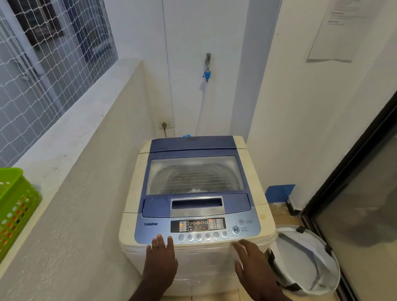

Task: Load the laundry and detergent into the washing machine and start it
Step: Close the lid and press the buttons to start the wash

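I stand at the front of the washing machine, a top loader whose long axis runs straight away from me. Its control panel faces me at the near edge and the hinge end lies farthest from my hands. The lid is down flat. Through its window I see the drum, with a bit of white low at the near side; I cannot tell what it is. The lid's handle recess sits just beyond the panel, between my two hands and further out.

My left hand is open, palm down, fingers straight and a little spread. Their tips rest on the near left corner of the panel, and it holds nothing. My right hand is at the machine's front edge, blurred, its fingers stretched forward with nothing gripped. The start/pause button lies just beyond its fingertips, and I cannot tell whether they touch the machine.

Left of my left hand a low plastered wall stands just beside the machine's side. A green basket sits on its ledge, well out to the left. Right of my right hand a white hamper with black trim lies tipped on the floor, against the machine's front corner. Beyond it a dark-framed glass door closes that side, leaving only a narrow strip of floor. Past the far end a tap and hose hang on the back wall.
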